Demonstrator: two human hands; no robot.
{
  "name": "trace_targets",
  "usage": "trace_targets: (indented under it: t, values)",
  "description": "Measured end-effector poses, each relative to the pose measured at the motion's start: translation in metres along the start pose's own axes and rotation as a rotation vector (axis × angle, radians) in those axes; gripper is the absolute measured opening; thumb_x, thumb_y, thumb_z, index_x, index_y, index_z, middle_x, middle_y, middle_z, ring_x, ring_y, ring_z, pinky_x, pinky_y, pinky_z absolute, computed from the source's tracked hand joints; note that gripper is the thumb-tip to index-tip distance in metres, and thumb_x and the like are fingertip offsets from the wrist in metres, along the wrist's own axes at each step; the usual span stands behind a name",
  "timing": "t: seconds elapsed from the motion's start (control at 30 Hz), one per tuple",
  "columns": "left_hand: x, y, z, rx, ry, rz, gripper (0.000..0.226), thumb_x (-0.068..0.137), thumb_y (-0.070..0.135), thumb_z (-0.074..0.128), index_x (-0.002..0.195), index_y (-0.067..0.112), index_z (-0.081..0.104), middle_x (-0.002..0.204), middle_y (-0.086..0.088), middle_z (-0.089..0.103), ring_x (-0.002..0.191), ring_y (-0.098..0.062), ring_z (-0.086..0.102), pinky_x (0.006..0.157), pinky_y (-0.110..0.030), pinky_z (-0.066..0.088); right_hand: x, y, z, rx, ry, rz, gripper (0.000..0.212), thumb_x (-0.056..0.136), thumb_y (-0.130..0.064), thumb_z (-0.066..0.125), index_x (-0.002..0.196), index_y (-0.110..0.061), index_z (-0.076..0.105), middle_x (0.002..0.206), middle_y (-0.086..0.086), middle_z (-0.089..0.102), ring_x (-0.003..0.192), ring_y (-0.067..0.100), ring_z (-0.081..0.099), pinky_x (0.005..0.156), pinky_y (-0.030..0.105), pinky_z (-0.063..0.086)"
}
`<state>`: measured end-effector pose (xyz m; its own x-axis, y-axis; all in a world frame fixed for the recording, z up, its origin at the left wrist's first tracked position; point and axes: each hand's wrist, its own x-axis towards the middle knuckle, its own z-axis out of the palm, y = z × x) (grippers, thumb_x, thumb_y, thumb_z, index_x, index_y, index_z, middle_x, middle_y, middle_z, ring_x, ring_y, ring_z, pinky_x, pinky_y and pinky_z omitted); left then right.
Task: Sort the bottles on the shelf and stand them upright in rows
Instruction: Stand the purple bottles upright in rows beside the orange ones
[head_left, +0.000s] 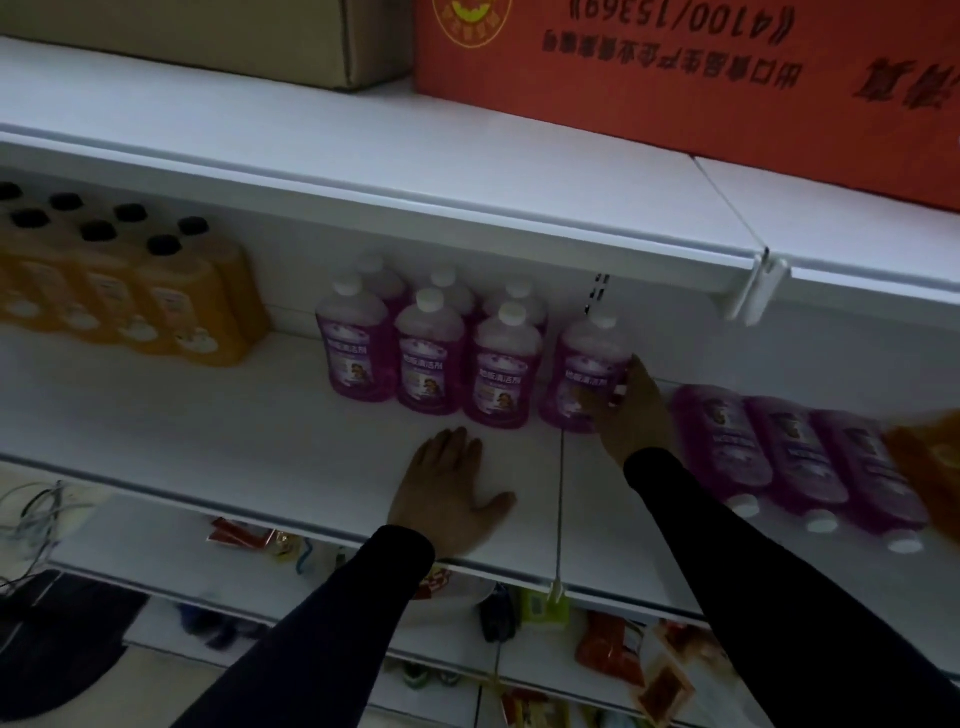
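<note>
Upside-down "(4100/15369)" printed on orange carton (675, 67) atop upper shelf (363, 150); "地板清洁剂" on upright purple bottles' labels (428, 358).

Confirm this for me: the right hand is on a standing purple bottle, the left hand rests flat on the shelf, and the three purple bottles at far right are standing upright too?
Not quite. The head view shows the three purple bottles lying on their sides, caps toward the shelf edge. The rest holds: right hand on the standing purple bottle, left hand flat.

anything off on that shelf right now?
Yes: three purple bottles lie on their sides at the right, caps toward the shelf edge, unlike the upright purple group. An orange bottle also lies beside them, blurred.
</note>
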<state>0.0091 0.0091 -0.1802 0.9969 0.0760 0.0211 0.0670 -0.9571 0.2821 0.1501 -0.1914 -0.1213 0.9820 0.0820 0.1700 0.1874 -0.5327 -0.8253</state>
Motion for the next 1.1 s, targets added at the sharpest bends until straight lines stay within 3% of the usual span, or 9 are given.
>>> trace_targets:
  t: [0.27,0.43,0.6,0.7,0.83,0.9,0.97,1.1]
  values:
    - [0.001,-0.002,0.004,0.001,0.038,0.015,0.092,0.084,0.077,0.026,0.154,0.017,0.015,0.162,-0.005,0.007,0.147,-0.020,0.005,0.118,-0.035,-0.001,0.024,-0.004,0.014,0.003,0.076,-0.033,0.056,0.077,-0.023,0.078,0.125,-0.011,0.052,0.115,0.009,0.064,0.100,0.027,0.064,0.087,0.045,0.053]
    - [0.002,-0.002,0.005,-0.004,0.050,0.012,0.093,0.082,0.077,0.025,0.153,0.017,0.018,0.162,-0.005,0.009,0.147,-0.021,0.006,0.118,-0.035,-0.001,0.027,-0.003,0.017,0.000,0.063,-0.018,0.059,0.080,-0.020,0.076,0.131,-0.012,0.048,0.119,0.010,0.064,0.105,0.029,0.063,0.091,0.039,0.051]
    - [0.002,-0.003,0.004,0.009,0.040,0.018,0.092,0.084,0.076,0.026,0.153,0.017,0.018,0.162,-0.006,0.010,0.147,-0.021,0.006,0.119,-0.035,0.000,0.016,-0.004,0.010,-0.013,-0.032,0.098,0.073,0.084,-0.035,0.072,0.142,-0.008,0.038,0.133,0.012,0.056,0.117,0.027,0.057,0.099,0.040,0.047]
    - [0.003,-0.004,0.003,-0.001,0.019,0.013,0.094,0.082,0.078,0.025,0.153,0.017,0.018,0.162,-0.005,0.010,0.147,-0.021,0.006,0.117,-0.034,-0.001,0.000,-0.001,-0.004,-0.033,-0.030,0.093,0.069,0.085,-0.042,0.069,0.141,-0.010,0.043,0.131,0.011,0.055,0.111,0.022,0.058,0.095,0.034,0.047]
    - [0.004,-0.004,0.001,-0.004,-0.030,0.011,0.095,0.082,0.079,0.022,0.154,0.017,0.016,0.162,-0.004,0.009,0.147,-0.020,0.004,0.118,-0.035,-0.001,-0.026,0.013,-0.039,-0.314,0.191,-0.066,0.048,0.092,-0.038,0.060,0.128,-0.008,0.055,0.123,0.016,0.060,0.113,0.029,0.055,0.100,0.031,0.036]
    - [0.005,-0.002,-0.002,-0.005,-0.045,0.009,0.093,0.083,0.077,0.022,0.153,0.017,0.017,0.162,-0.005,0.009,0.147,-0.021,0.005,0.119,-0.036,0.001,-0.032,0.024,-0.061,-0.592,0.235,-0.095,0.054,0.095,-0.046,0.037,0.126,-0.007,0.057,0.125,0.017,0.058,0.117,0.032,0.050,0.100,0.030,0.028]
    - [0.004,0.003,-0.006,-0.015,-0.058,0.019,0.090,0.084,0.074,0.022,0.153,0.016,0.019,0.162,-0.005,0.011,0.147,-0.022,0.007,0.120,-0.038,0.003,-0.035,0.039,-0.081,-0.861,0.165,-0.034,0.063,0.094,-0.052,0.021,0.134,-0.014,0.051,0.133,0.015,0.052,0.125,0.032,0.043,0.105,0.035,0.027]
    - [0.007,0.026,-0.017,-0.051,-0.083,0.081,0.079,0.093,0.066,0.032,0.153,0.016,0.018,0.161,-0.005,0.014,0.147,-0.020,0.011,0.120,-0.033,0.005,-0.052,0.055,-0.090,-0.861,0.137,0.091,0.052,0.096,-0.043,0.048,0.137,-0.012,0.052,0.138,0.023,0.048,0.136,0.036,0.032,0.106,0.044,0.031]
